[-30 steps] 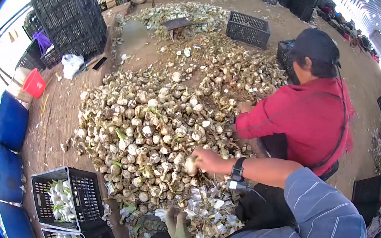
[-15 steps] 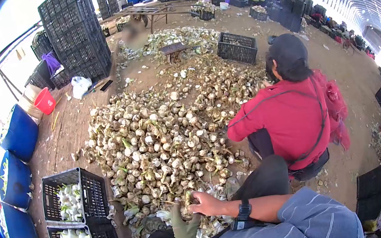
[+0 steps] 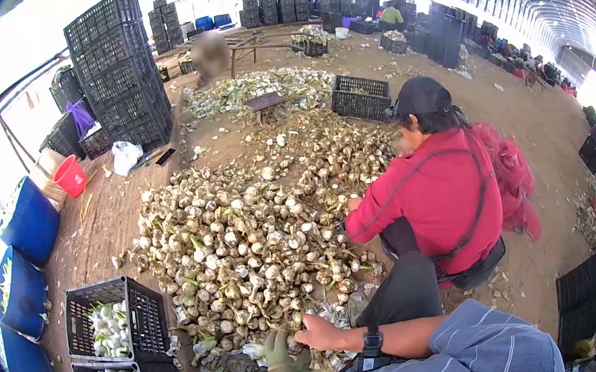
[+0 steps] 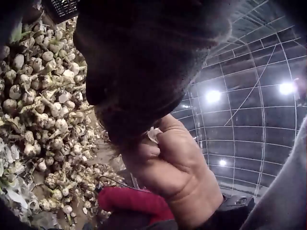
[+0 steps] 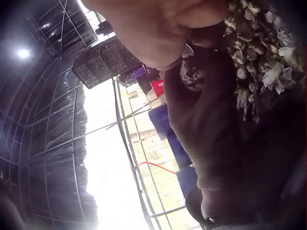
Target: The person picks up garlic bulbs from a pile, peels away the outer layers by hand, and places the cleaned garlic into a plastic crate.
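Note:
My gloved left hand holds a garlic bulb, with part of the bulb showing between its fingers in the right wrist view. Against it works my bare right hand, fingers curled and thumb pressed in. A pale flake of garlic skin sticks out at that thumb, pinched by the right hand. Most of the bulb is hidden by the hands in the head view. Just beyond them spreads a big heap of unpeeled garlic, with loose skins below the hands.
Two black crates of white peeled garlic stand at left, beside blue tubs. A person in red squats close at right. Farther back are stacked crates, a red bucket, a small stool and a black crate.
My right hand has brought a garlic bulb from the heap to the left hand, which has taken hold of it. The head view has tilted up, and the person in red leans farther forward.

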`<act>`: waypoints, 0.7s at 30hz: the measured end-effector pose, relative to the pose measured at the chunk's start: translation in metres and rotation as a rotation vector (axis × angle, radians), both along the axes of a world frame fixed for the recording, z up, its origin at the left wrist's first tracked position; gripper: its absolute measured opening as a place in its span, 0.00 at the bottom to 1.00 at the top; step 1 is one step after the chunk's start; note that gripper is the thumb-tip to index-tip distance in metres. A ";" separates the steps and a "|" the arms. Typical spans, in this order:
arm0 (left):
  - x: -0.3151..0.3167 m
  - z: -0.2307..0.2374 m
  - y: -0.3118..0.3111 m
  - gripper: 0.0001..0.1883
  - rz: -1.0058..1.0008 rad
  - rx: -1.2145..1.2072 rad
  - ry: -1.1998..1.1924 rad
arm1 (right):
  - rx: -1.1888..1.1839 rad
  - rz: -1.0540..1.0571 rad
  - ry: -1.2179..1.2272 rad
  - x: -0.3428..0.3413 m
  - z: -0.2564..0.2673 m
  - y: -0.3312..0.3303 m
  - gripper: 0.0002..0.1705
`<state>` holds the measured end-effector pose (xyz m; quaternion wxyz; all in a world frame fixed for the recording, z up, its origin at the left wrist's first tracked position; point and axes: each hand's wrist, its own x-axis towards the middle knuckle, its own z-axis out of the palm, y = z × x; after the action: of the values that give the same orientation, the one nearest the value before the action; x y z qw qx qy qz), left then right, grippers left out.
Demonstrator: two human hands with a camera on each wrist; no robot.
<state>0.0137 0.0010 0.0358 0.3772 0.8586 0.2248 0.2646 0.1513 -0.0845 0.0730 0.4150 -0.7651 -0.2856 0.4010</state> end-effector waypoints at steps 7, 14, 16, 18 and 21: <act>-0.002 0.001 0.001 0.34 0.022 -0.241 -0.050 | 0.143 0.147 0.190 0.012 -0.028 -0.001 0.25; -0.005 0.025 -0.002 0.35 -0.084 -0.911 -0.116 | 0.273 0.227 0.236 0.028 -0.010 -0.025 0.28; -0.003 0.035 -0.002 0.36 -0.081 -0.936 -0.103 | 0.240 0.130 0.367 0.023 0.006 -0.029 0.28; -0.004 0.015 -0.003 0.35 -0.117 -0.828 -0.087 | 0.176 0.124 0.170 0.021 -0.016 -0.025 0.28; -0.002 0.008 -0.001 0.31 -0.052 -1.049 -0.194 | 0.334 0.039 0.109 0.011 -0.035 -0.016 0.26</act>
<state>0.0115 0.0000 0.0433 0.7813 0.5315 0.2694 0.1856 0.1618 -0.1006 0.0384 0.5432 -0.6570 -0.3403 0.3969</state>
